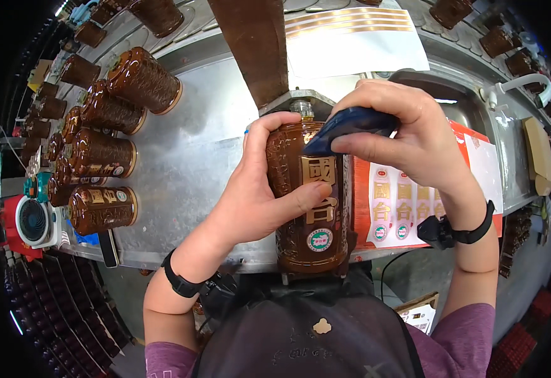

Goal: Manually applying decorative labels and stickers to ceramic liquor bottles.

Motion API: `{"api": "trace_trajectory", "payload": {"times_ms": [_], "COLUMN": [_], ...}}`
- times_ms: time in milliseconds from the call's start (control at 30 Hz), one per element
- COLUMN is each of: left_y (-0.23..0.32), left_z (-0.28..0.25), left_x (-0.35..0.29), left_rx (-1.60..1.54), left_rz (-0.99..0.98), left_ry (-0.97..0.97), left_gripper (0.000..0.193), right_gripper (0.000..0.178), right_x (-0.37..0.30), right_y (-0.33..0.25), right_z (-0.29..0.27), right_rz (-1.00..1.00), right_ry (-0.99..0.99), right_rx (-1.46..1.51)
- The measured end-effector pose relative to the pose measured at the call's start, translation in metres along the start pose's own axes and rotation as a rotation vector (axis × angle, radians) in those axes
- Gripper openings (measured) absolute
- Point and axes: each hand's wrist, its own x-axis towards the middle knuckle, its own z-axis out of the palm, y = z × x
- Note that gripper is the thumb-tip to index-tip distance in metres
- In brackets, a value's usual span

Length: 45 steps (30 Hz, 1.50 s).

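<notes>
A large brown glazed bottle [293, 230] lies in front of me with its clear glass neck [301, 108] at the far end. It carries a gold label strip and a round green-and-white sticker [319, 239]. My left hand [253, 192] is wrapped around the bottle's left side, the thumb lying across the gold label. Pinched between the thumb and fingers of my right hand [408, 123] is a dark blue, flat, wedge-shaped scraper [357, 126]. Its pointed edge touches the bottle just above the label; whether it is stiff or soft I cannot tell.
Right of the bottle lies a sheet of gold labels [414, 208] on a red backing. A white sheet with gold stripes [357, 47] lies beyond. Several brown bottles [102, 211] stand left on the metal table [187, 164], near a small fan [34, 222]. A sink and faucet [521, 83] are at far right.
</notes>
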Motion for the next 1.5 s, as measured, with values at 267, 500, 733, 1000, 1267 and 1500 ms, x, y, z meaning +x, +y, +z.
{"api": "trace_trajectory", "payload": {"times_ms": [267,500,733,1000,1267,1500], "left_y": [0.003,0.003,0.001,0.001,-0.001,0.0], "left_z": [0.004,0.003,0.001,0.0,-0.002,0.0], "left_x": [-0.001,0.002,-0.001,0.0,0.002,0.001], "left_rx": [-0.051,-0.027,-0.039,0.025,-0.015,-0.049], "left_rz": [-0.026,-0.017,-0.032,-0.015,-0.004,0.017], "left_ry": [0.022,0.019,0.004,0.001,-0.028,-0.024], "left_gripper": [0.078,0.078,0.081,0.085,0.084,0.085], "right_gripper": [0.023,0.021,0.025,0.021,0.027,0.026], "right_x": [0.006,0.014,0.019,0.03,0.038,0.039], "right_y": [-0.007,0.005,0.005,0.016,0.013,0.017], "right_z": [-0.002,-0.004,0.006,0.006,0.008,0.009], "right_rz": [-0.023,0.062,0.081,0.093,0.072,0.126], "right_ry": [-0.058,0.088,0.017,-0.004,-0.035,-0.03], "right_rx": [-0.07,-0.237,0.037,-0.076,0.0,0.041]}}
